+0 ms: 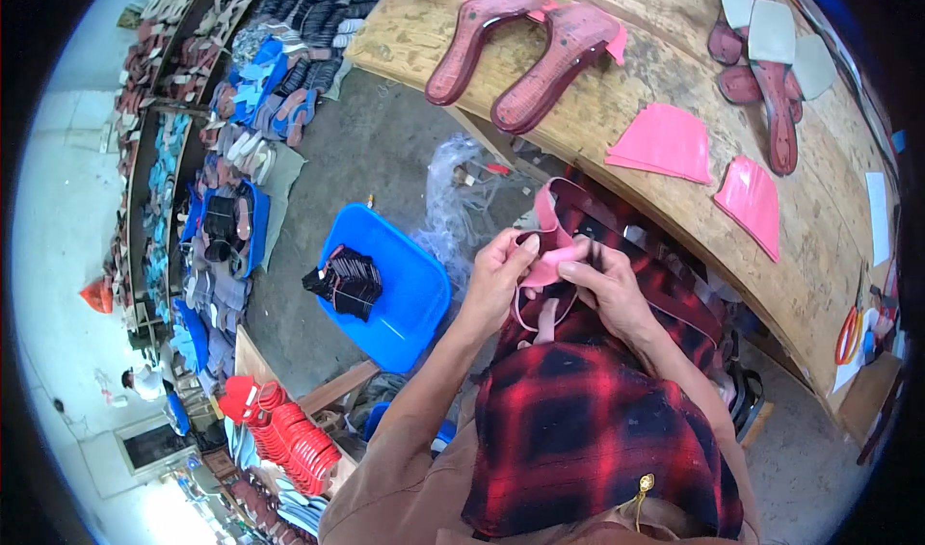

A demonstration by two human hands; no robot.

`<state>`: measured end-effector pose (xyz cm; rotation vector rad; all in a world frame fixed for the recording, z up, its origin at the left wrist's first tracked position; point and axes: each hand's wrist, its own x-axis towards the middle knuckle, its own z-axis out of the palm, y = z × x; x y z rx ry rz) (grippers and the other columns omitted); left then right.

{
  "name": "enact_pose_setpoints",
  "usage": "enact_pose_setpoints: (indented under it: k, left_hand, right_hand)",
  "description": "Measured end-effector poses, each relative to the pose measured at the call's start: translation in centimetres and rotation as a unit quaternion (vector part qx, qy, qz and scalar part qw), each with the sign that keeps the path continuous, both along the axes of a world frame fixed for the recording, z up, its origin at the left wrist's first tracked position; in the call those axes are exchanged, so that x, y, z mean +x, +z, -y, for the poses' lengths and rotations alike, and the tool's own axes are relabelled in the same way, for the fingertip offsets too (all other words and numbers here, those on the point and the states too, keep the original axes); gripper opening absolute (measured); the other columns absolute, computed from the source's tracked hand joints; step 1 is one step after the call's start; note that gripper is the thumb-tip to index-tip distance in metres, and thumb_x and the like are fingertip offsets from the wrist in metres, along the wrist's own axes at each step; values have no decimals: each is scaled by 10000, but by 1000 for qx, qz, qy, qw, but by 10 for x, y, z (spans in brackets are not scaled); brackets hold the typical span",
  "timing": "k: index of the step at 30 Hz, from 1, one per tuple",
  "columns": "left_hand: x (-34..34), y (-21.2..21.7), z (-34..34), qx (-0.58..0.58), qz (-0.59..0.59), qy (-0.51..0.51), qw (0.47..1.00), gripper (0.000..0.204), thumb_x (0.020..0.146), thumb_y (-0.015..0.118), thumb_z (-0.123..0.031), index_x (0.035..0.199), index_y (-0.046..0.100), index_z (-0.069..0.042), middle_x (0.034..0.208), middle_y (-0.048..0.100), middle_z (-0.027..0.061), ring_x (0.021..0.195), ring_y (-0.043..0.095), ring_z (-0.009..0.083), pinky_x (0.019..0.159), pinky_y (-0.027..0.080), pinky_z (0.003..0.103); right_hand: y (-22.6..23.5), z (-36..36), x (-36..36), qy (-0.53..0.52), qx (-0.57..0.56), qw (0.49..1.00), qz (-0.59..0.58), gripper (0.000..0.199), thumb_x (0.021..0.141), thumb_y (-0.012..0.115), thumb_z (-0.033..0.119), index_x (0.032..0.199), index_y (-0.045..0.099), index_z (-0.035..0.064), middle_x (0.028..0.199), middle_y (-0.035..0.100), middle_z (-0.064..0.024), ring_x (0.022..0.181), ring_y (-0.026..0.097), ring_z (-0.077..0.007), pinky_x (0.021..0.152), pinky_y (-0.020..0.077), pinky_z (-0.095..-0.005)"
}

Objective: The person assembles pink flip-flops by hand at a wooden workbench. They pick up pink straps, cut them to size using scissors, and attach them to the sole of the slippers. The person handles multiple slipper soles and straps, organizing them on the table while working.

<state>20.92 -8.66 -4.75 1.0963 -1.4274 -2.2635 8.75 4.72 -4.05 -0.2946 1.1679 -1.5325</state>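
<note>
Above my lap, which a red-and-black checked cloth (588,400) covers, I hold a pink-and-maroon shoe upper strap (547,267). My left hand (501,277) pinches it from the left, thumb on top. From the other side my right hand (614,292) closes thumb and fingers on its pink part. The strap loops up and away between the hands, and a thin pale loop hangs below. Ahead on the wooden bench (665,87) lie two maroon shoe lasts (568,49) with pink material at their ends. To their right are pink cut pieces (663,143) and another pink piece (750,201).
More maroon lasts with pale pads (774,58) lie at the bench's far right; orange-handled scissors (849,336) are near its right end. A blue tub (409,285) with a dark bundle (347,283) stands on the floor at left, beside clear plastic (453,193). Shelves of shoe parts line the left.
</note>
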Motion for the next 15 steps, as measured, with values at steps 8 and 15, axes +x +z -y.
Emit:
enact_pose_setpoints:
  k: [8, 15]
  left_hand:
    - [-18, 31, -17, -270, 30, -128, 954, 366, 992, 486, -212, 1306, 484, -24, 1008, 588, 117, 879, 602, 212, 706, 489, 339]
    - [-2, 21, -26, -451, 76, -181, 871, 406, 951, 482, -201, 1301, 471, 6, 1099, 537, 236, 1011, 556, 406, 875, 453, 420]
  right_hand:
    - [-5, 3, -2, -158, 18, 979, -126, 142, 913, 650, 159, 836, 587, 59, 679, 580, 1, 546, 463, -34, 490, 366, -204]
    - [-15, 7, 12, -127, 25, 972, -197, 180, 909, 663, 159, 793, 584, 46, 702, 580, 21, 617, 520, -47, 546, 426, -222]
